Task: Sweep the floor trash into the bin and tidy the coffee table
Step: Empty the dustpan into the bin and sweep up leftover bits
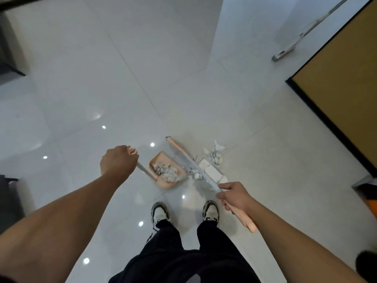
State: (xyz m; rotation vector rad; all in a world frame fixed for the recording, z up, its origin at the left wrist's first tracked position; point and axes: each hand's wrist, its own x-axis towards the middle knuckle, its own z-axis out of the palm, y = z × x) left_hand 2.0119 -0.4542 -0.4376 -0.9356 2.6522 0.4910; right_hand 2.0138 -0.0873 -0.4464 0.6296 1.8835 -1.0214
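My left hand [118, 162] grips the top of the dustpan's long handle. The pink dustpan [157, 160] rests on the floor just ahead of my feet, with several crumpled paper scraps [167, 170] inside it. My right hand [234, 198] holds the broom handle [195, 166], whose pink grip sticks out behind my fingers. The pink broom head [176, 145] lies on the floor beyond the dustpan. More white paper trash [214, 156] and flat white pieces [211, 171] lie to the right of the dustpan, between it and the broom shaft.
White glossy tile floor all round. A wooden panel with dark edging [336, 88] runs along the right. A flat mop [285, 52] lies at the far right. A dark object with orange [367, 193] sits at the right edge; dark furniture [8, 64] at the left.
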